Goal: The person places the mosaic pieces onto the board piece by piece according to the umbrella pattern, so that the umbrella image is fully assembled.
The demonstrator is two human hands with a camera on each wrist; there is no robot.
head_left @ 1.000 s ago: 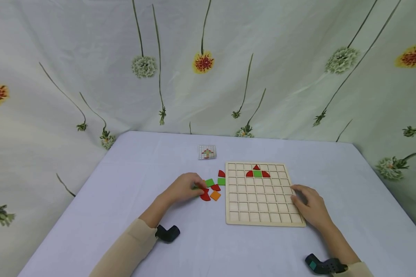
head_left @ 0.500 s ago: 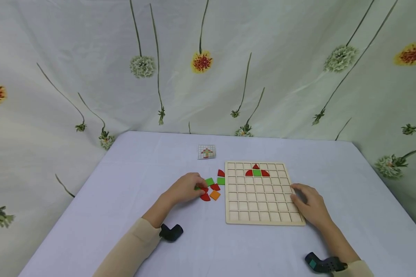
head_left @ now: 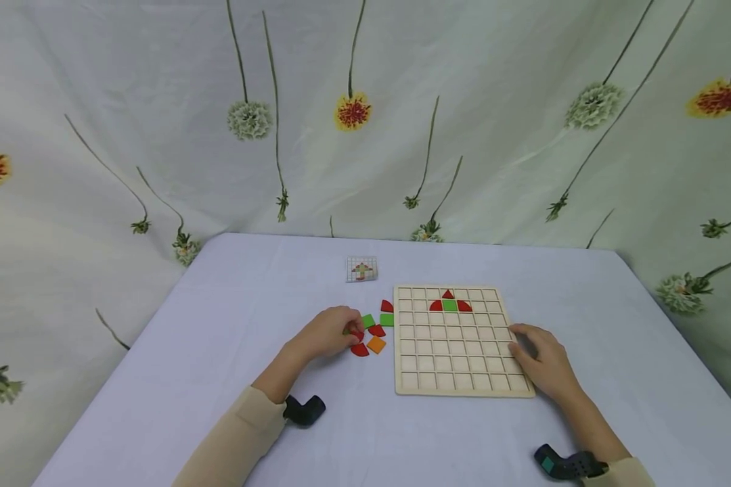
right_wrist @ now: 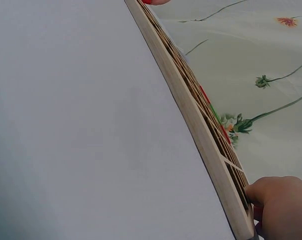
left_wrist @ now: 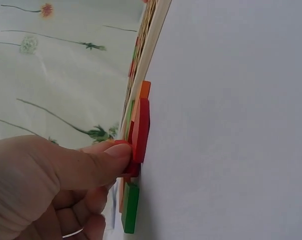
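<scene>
My left hand point(head_left: 329, 331) pinches a red tile point(left_wrist: 125, 145) between thumb and finger, low over a small heap of tiles. Around its fingertips lie red quarter-circle tiles point(head_left: 360, 350), green tiles point(head_left: 386, 320) and an orange square tile point(head_left: 375, 345). To the right lies a wooden grid board point(head_left: 451, 382). Near its top sit a red triangle point(head_left: 447, 294), a green square point(head_left: 449, 306) and a red curved piece on either side of that square. My right hand point(head_left: 545, 362) holds the board's right edge, thumb on the rim; its other fingers are partly hidden in the right wrist view.
A small pattern card point(head_left: 362, 269) with a coloured figure on a grid lies behind the tiles. The table point(head_left: 268, 284) has a white cover. A flower-print cloth point(head_left: 512, 135) hangs behind it.
The left hand has shifted slightly to the right over the heap, with the red tile drawn in closer to its fingers. The right hand and the board stay where they were.
</scene>
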